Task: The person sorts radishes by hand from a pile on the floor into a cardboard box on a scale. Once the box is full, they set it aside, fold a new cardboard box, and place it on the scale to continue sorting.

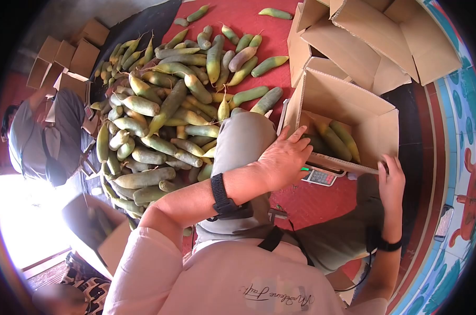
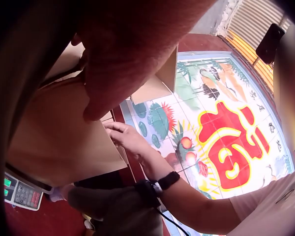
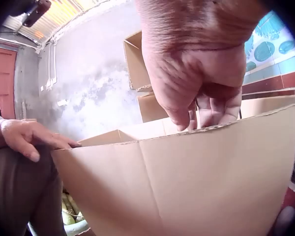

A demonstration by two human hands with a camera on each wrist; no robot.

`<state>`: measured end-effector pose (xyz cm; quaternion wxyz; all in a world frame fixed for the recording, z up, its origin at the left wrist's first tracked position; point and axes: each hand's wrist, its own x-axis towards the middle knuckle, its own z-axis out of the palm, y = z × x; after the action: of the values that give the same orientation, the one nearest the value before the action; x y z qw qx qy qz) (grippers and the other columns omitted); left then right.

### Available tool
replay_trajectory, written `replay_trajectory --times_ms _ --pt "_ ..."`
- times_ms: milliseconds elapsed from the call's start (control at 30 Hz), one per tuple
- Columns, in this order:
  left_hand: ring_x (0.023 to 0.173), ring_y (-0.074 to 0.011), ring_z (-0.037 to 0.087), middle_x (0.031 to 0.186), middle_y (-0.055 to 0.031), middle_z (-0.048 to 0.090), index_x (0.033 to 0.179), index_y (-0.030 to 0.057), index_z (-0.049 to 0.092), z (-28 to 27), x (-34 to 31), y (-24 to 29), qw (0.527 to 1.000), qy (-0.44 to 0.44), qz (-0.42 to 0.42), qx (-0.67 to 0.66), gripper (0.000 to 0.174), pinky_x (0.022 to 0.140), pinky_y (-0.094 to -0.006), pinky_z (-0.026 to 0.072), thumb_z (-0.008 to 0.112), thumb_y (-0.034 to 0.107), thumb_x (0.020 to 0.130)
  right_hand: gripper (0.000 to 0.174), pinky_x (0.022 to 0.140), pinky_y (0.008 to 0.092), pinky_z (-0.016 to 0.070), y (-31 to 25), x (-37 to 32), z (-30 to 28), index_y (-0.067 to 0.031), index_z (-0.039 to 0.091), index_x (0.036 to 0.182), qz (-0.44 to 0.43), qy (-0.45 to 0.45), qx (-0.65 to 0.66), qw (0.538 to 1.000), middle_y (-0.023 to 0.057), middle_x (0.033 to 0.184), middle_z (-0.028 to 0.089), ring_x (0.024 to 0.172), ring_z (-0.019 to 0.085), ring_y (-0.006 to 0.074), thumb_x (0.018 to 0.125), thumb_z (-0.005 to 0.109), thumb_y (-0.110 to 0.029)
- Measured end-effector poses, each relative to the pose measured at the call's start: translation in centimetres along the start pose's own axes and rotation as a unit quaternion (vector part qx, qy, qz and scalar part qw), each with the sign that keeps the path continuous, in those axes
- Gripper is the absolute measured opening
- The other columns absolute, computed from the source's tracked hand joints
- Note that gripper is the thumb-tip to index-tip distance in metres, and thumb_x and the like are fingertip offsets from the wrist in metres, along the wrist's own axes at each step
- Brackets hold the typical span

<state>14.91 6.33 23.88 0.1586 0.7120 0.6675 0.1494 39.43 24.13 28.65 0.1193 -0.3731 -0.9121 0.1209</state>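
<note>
An upright cardboard box [image 1: 377, 105] stands in front of the person with its top flaps apart. Several green radishes [image 1: 338, 140] lie inside it, partly hidden by the near wall. My left hand [image 1: 285, 161] rests on the box's near left corner, its fingers lying over the rim. At the near right corner, my right hand [image 1: 392, 185] grips the rim with fingers bent over the edge. The right wrist view has the right hand [image 3: 199, 69] reaching over the top edge of the cardboard wall [image 3: 187, 172].
A large heap of green radishes [image 1: 143, 128] spreads over the red mat [image 1: 267, 39] at the left. Open cardboard boxes [image 1: 353, 47] stand beyond the box. A scale's keypad [image 1: 320, 177] shows below it. Another person [image 1: 51, 136] sits at the far left.
</note>
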Motion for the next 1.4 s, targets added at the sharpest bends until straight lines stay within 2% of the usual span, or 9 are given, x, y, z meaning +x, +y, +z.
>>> replay_trajectory --times_ms 167,400,500,667,900,1100,1167,1233,1400 --pt "0.132 -0.0309 0.025 0.130 -0.0139 0.045 0.123 -0.0001 0.047 0.0 0.1 0.3 1.000 -0.015 -0.013 0.008 0.055 0.109 -0.0473 0.0198 0.061 0.031 0.080 0.023 0.074 0.0379 0.0471 1.6 -5.1 -2.0 -0.0009 0.057 0.103 -0.018 0.046 -0.026 0.998 0.0161 0.096 0.057 0.085 0.058 0.0341 0.081 0.057 -0.003" --pt "0.131 -0.0301 0.028 0.129 -0.0139 0.045 0.122 0.0003 0.048 0.3 0.2 0.5 1.000 0.001 -0.008 -0.007 0.054 0.108 -0.0472 0.0211 0.062 0.030 0.080 0.025 0.073 0.0390 0.0466 3.6 -8.9 -1.5 -0.0014 0.056 0.106 0.035 0.072 -0.070 0.994 0.0170 0.096 0.057 0.086 0.057 0.0351 0.081 0.055 0.000" --pt "0.130 -0.0306 0.031 0.128 -0.0145 0.046 0.121 0.0014 0.049 0.2 0.3 0.5 0.999 0.042 -0.007 -0.021 0.050 0.107 -0.0482 0.0240 0.063 0.026 0.079 0.025 0.073 0.0388 0.0467 3.3 -8.9 -1.6 -0.0010 0.056 0.105 0.047 0.085 -0.067 0.993 0.0171 0.095 0.057 0.085 0.057 0.0352 0.081 0.055 0.000" --pt "0.122 -0.0328 0.042 0.121 -0.0149 0.052 0.117 0.0024 0.051 -0.5 0.0 0.3 0.977 0.158 0.000 -0.146 0.044 0.103 -0.0430 0.0331 0.064 0.011 0.077 0.023 0.073 0.0388 0.0467 3.9 -9.3 -1.4 -0.0005 0.057 0.104 0.051 0.113 -0.052 0.991 0.0169 0.093 0.057 0.083 0.058 0.0351 0.081 0.055 0.000" --pt "0.116 -0.0312 0.048 0.115 -0.0144 0.056 0.115 0.0041 0.054 -4.4 -1.8 -0.1 0.958 0.241 -0.025 -0.154 0.040 0.096 -0.0380 0.0405 0.063 0.005 0.076 0.020 0.073 0.0381 0.0470 4.2 -9.6 -1.3 -0.0001 0.057 0.102 0.049 0.122 -0.055 0.990 0.0167 0.092 0.058 0.083 0.058 0.0345 0.082 0.054 -0.001" --pt "0.102 -0.0299 0.057 0.106 -0.0157 0.061 0.108 0.0022 0.059 -5.5 -4.9 -4.5 0.905 0.349 -0.177 -0.164 0.031 0.090 -0.0353 0.0431 0.061 0.007 0.078 0.019 0.073 0.0379 0.0470 4.3 -9.7 -1.4 -0.0003 0.057 0.101 0.050 0.123 -0.050 0.990 0.0167 0.092 0.058 0.083 0.058 0.0344 0.083 0.053 -0.001" --pt "0.100 -0.0279 0.058 0.103 -0.0153 0.062 0.107 0.0023 0.059 -5.5 -6.2 -5.8 0.896 0.356 -0.215 -0.158 0.029 0.088 -0.0340 0.0435 0.060 0.008 0.078 0.019 0.073 0.0379 0.0471 4.3 -9.7 -1.3 -0.0003 0.057 0.101 0.048 0.124 -0.053 0.990 0.0167 0.092 0.058 0.083 0.058 0.0344 0.083 0.053 -0.001" --pt "0.102 -0.0161 0.057 0.108 -0.0092 0.062 0.113 0.0024 0.057 -5.2 -7.7 -7.3 0.887 0.325 -0.280 -0.169 0.030 0.093 -0.0314 0.0413 0.058 0.007 0.084 0.019 0.073 0.0379 0.0471 4.2 -9.6 -1.3 -0.0004 0.058 0.101 0.050 0.120 -0.050 0.990 0.0167 0.092 0.058 0.083 0.058 0.0345 0.083 0.053 -0.001" --pt "0.102 -0.0170 0.057 0.108 -0.0091 0.062 0.112 0.0016 0.057 -3.2 -11.3 -11.9 0.869 0.342 -0.331 -0.134 0.029 0.090 -0.0326 0.0430 0.055 0.010 0.084 0.018 0.073 0.0380 0.0471 4.2 -9.5 -1.2 -0.0003 0.057 0.100 0.046 0.114 -0.059 0.991 0.0167 0.091 0.058 0.083 0.058 0.0345 0.083 0.053 -0.002"
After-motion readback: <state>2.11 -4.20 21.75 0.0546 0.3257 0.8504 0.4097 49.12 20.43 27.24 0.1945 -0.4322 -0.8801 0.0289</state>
